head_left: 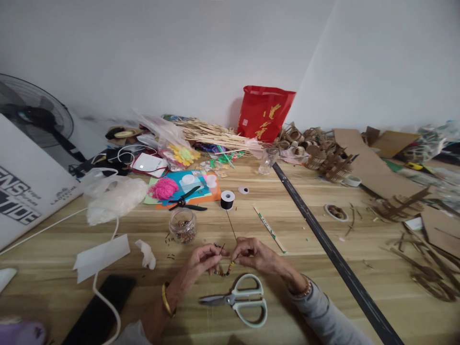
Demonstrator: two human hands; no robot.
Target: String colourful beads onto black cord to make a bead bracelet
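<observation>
Our left hand [205, 258] pinches its fingertips on what looks like the cord [232, 225], and our right hand [254, 254] pinches it narrowly too, by the yellow beads [229, 270]. The beads hang in a curve between our hands, just beyond the scissors [247, 303]. If either pinch slackened, beads could slide off an unknotted end; we cannot tell whether one is tied. The cord runs to the spool [227, 204], so a sharp tug might tip that over, perhaps against the nearby jar [183, 226].
</observation>
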